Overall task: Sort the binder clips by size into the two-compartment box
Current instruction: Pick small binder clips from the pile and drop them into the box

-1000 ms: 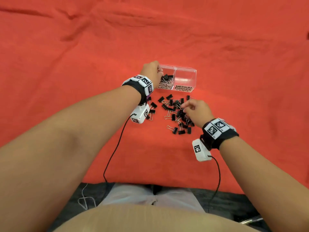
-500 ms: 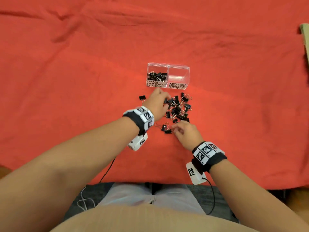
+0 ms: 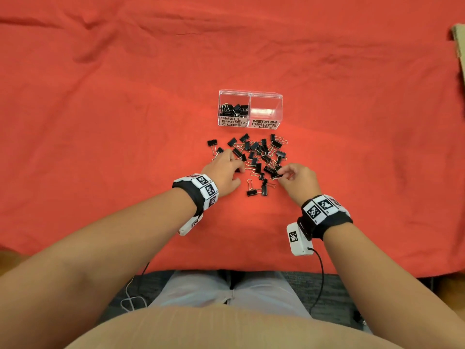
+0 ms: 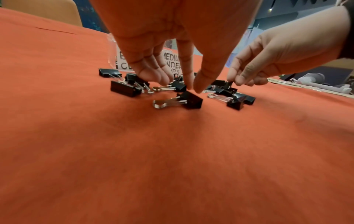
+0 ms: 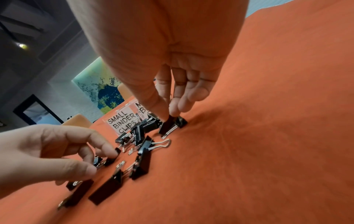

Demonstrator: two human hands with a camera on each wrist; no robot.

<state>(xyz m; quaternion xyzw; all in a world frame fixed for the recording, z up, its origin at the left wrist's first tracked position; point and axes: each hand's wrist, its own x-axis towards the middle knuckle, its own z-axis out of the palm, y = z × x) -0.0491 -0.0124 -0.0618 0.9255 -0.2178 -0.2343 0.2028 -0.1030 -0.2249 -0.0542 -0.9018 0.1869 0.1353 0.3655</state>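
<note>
A clear two-compartment box (image 3: pixel 250 95) stands beyond the pile; its left half, labelled SMALL, holds several black clips, and its right half, labelled MEDIUM, looks empty. Several black binder clips (image 3: pixel 256 154) lie scattered on the red cloth in front of it. My left hand (image 3: pixel 236 170) is at the pile's near left, thumb and index finger closing on a small clip (image 4: pixel 191 99). My right hand (image 3: pixel 279 172) is at the pile's near right, where thumb and index finger pinch a clip (image 5: pixel 170 124) that still touches the cloth.
The red cloth (image 3: pixel 125 122) covers the whole table, with wrinkles at the back. A cardboard edge (image 3: pixel 459 41) shows at the far right. Two clips (image 3: pixel 258 188) lie apart nearest me. Wrist camera cables hang over the near table edge.
My left hand has come back from the box's small compartment down to the near left of the pile. My right hand has shifted to the pile's right side and closed on a clip.
</note>
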